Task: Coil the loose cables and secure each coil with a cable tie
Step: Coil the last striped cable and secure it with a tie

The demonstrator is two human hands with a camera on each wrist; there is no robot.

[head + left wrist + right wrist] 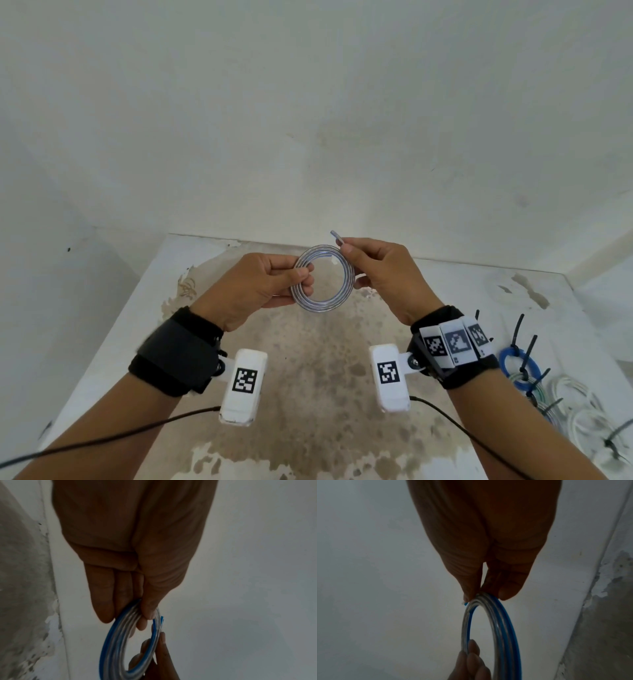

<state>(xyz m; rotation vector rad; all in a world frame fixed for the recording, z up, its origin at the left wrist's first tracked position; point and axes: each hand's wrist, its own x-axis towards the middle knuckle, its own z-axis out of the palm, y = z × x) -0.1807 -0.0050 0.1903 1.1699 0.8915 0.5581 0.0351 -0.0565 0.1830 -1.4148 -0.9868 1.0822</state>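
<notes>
Here the cable coil (322, 278) sits pinched between, apparently, both hands (251, 291).

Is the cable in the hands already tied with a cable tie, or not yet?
Not yet. The coil is wound but bare; left hand and right hand pinch it, its free end sticking out.

Both hands are raised above the table (212, 260), the left hand (250, 287) and right hand (383, 274) holding a coil (322, 277) between them, so the stained middle of the tabletop beneath them lies open to a reach. The table's left side is bare too. Along its right edge lie tied coils: a blue coil (519, 365) and pale coils (579, 407), with black cable ties (529, 349) sticking up. Walls (308, 120) close in behind and on both sides.
</notes>
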